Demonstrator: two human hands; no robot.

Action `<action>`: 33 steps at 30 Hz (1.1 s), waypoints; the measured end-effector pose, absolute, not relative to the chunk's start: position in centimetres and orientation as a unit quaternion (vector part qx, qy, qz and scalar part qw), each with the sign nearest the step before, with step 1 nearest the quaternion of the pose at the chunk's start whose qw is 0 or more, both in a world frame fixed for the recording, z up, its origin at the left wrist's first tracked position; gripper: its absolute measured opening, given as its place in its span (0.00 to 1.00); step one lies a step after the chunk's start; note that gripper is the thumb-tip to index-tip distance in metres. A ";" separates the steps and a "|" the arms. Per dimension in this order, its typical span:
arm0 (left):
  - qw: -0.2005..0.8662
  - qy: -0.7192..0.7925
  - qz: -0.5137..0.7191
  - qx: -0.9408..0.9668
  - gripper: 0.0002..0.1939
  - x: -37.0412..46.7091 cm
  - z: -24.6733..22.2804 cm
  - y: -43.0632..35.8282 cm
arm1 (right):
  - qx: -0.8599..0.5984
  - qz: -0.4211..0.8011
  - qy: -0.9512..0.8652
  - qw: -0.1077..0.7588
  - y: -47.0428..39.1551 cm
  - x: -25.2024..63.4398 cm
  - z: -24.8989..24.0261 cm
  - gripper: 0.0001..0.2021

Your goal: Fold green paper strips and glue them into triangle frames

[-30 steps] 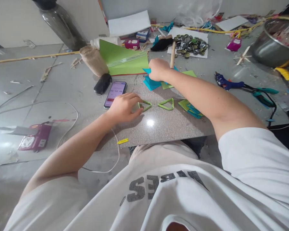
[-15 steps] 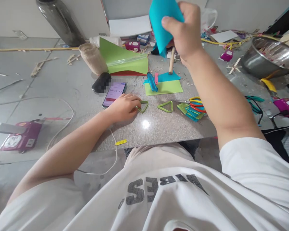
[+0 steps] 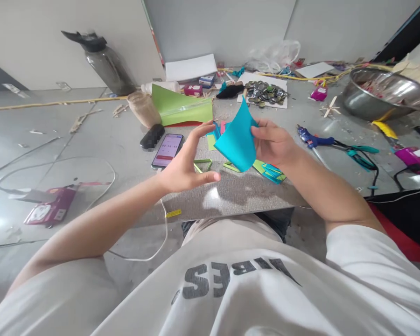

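Note:
A curved sheet of blue paper (image 3: 238, 139) is pinched at its right edge by my right hand (image 3: 273, 142). To its left my left hand (image 3: 187, 163) is raised over the table, thumb and fingers spread apart and holding nothing. Below the hands lie two folded green paper triangles; one triangle (image 3: 203, 164) is near my left hand, the other triangle (image 3: 232, 166) is partly covered by the blue sheet. Under my right hand sits a pile of green and blue paper pieces (image 3: 271, 171). A flat green paper piece (image 3: 211, 142) shows partly behind the blue sheet.
A phone (image 3: 167, 150) with a running timer lies left, beside a black case (image 3: 152, 137). Behind stand a dark bottle (image 3: 108, 65) and a larger green sheet (image 3: 182, 106). Rightward are a blue glue gun (image 3: 313, 139), bottle caps (image 3: 266, 93) and a metal bowl (image 3: 364, 100).
My right hand has brought the blue sheet down and nearer to me. My left hand has left the green triangle, lifted off the table and spread its fingers.

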State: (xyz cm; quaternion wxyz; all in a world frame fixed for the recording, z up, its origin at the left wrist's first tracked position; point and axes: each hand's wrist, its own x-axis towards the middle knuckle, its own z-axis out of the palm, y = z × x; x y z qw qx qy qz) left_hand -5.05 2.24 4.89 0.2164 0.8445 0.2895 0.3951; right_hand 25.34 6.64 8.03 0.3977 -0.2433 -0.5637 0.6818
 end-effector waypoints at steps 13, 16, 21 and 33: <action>0.495 0.406 0.280 0.715 0.33 -3.5 5.2 3.7 | -0.431 0.363 -0.730 0.386 8.1 27.6 7.4 0.28; 0.484 0.416 0.233 0.734 0.29 -4.3 5.6 4.3 | -0.412 0.386 -0.751 0.342 8.6 28.7 8.0 0.23; 0.399 0.440 0.191 0.782 0.22 -5.6 5.8 5.6 | -0.395 0.467 -0.769 0.186 9.2 30.5 8.5 0.20; 0.349 0.445 0.319 0.760 0.22 -6.5 4.9 6.5 | -0.371 0.333 -0.823 0.274 9.4 28.7 6.2 0.17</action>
